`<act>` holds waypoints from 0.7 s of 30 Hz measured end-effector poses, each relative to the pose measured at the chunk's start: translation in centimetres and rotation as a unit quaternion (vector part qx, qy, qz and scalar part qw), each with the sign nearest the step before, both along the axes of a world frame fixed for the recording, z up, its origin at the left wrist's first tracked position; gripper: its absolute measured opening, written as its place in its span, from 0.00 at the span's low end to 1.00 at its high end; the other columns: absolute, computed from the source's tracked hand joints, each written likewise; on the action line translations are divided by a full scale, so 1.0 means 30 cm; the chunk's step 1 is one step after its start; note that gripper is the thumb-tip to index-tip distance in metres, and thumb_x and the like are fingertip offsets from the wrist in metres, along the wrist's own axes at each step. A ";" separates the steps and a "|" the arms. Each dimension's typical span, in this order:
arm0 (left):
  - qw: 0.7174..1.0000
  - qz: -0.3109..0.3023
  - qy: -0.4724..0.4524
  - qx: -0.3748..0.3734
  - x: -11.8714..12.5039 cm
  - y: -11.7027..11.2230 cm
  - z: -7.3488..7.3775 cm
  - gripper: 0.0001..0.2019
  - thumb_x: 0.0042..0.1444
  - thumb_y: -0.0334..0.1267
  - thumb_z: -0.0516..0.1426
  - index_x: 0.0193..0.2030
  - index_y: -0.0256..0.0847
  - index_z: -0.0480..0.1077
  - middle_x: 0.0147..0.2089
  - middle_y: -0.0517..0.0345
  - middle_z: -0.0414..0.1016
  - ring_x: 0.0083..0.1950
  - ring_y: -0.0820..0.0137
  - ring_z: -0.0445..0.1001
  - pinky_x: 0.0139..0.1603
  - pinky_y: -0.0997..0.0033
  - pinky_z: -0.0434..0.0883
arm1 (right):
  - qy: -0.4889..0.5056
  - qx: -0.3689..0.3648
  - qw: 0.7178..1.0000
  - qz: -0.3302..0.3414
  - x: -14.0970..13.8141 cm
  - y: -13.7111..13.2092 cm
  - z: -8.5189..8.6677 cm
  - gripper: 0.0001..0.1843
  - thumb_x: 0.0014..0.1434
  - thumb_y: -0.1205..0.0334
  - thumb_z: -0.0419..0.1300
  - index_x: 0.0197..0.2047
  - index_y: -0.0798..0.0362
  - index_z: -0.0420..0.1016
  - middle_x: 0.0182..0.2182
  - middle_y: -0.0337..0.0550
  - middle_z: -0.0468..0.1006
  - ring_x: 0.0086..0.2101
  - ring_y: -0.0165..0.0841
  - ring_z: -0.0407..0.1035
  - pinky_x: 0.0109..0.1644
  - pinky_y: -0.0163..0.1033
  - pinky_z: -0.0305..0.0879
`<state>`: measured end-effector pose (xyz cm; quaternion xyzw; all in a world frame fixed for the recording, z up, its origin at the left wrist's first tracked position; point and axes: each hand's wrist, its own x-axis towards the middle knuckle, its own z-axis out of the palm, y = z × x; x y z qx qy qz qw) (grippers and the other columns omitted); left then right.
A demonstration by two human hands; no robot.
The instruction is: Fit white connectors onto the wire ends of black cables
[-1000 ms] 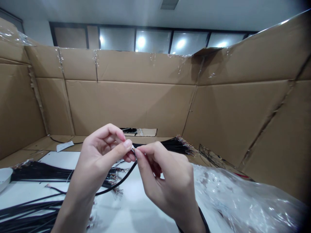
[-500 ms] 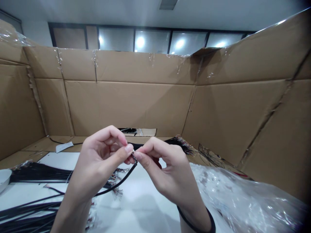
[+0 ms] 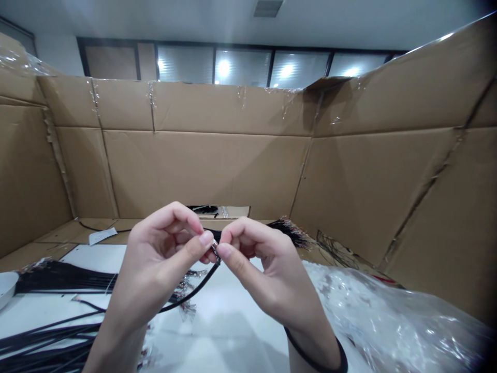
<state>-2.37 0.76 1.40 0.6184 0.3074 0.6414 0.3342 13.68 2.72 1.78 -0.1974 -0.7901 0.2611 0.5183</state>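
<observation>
Over the white tabletop, a black cable (image 3: 198,288) curves up to the fingertips of both hands. My left hand (image 3: 165,264) pinches the cable's stripped end between thumb and fingers. From the other side, my right hand (image 3: 264,269) has its thumb and index finger closed at that same end. A small shiny, dark-and-light part of the cable end (image 3: 215,248) shows between the fingertips; its details are too small to make out. A black band circles my right wrist.
Bundles of black cables (image 3: 66,277) with frayed wire ends lie on the left, beside a white bowl (image 3: 8,287). Another bundle (image 3: 289,231) rests at the back. Clear plastic bags (image 3: 388,316) cover the right side. Cardboard walls (image 3: 209,166) enclose the table (image 3: 221,336).
My right thumb and index finger have shifted slightly at the cable end, and their tips are a little farther apart. My left hand keeps its pinch almost unmoved.
</observation>
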 end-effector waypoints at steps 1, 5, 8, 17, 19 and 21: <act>1.000 0.005 0.002 0.002 0.001 -0.001 0.000 0.07 0.54 0.34 0.64 0.31 0.41 0.69 0.26 0.64 0.74 0.27 0.76 0.75 0.30 0.81 0.74 | -0.005 0.000 1.000 -0.003 -0.001 -0.001 -0.001 0.07 0.61 0.67 0.57 0.30 0.55 0.68 0.20 0.33 0.69 0.20 0.22 0.60 0.21 0.27 0.55; 0.999 0.028 0.016 0.015 0.010 -0.007 0.002 0.07 0.54 0.33 0.64 0.31 0.41 0.69 0.26 0.64 0.74 0.27 0.76 0.75 0.29 0.82 0.74 | -0.015 0.005 1.000 -0.015 -0.002 -0.006 -0.004 0.07 0.63 0.67 0.55 0.31 0.55 0.67 0.20 0.32 0.66 0.20 0.22 0.58 0.21 0.27 0.54; 0.998 0.037 0.029 0.040 0.014 -0.010 0.002 0.06 0.55 0.32 0.63 0.31 0.41 0.69 0.25 0.65 0.74 0.27 0.78 0.75 0.29 0.85 0.74 | -0.026 0.006 0.999 -0.025 0.000 -0.009 -0.004 0.07 0.63 0.68 0.54 0.31 0.55 0.67 0.20 0.32 0.66 0.20 0.22 0.58 0.22 0.27 0.54; 0.997 0.043 0.041 0.045 0.012 -0.010 0.003 0.06 0.55 0.32 0.63 0.33 0.42 0.69 0.26 0.68 0.75 0.27 0.79 0.76 0.29 0.87 0.74 | -0.028 0.021 0.999 -0.030 -0.001 -0.015 -0.013 0.06 0.63 0.68 0.54 0.32 0.55 0.67 0.21 0.32 0.65 0.21 0.22 0.57 0.23 0.29 0.54; 0.998 0.033 0.039 0.037 0.010 -0.008 0.002 0.07 0.53 0.31 0.64 0.34 0.43 0.69 0.26 0.68 0.76 0.27 0.79 0.76 0.29 0.86 0.74 | -0.026 0.026 0.999 -0.027 0.000 -0.014 -0.013 0.07 0.63 0.68 0.54 0.32 0.55 0.67 0.21 0.32 0.64 0.20 0.22 0.57 0.23 0.28 0.54; 0.999 0.018 0.038 0.031 0.007 -0.005 0.002 0.09 0.51 0.30 0.65 0.34 0.43 0.69 0.26 0.69 0.76 0.27 0.78 0.76 0.30 0.86 0.75 | -0.027 0.030 0.999 -0.024 0.001 -0.011 -0.011 0.07 0.63 0.69 0.55 0.32 0.55 0.67 0.20 0.32 0.64 0.20 0.22 0.57 0.23 0.28 0.54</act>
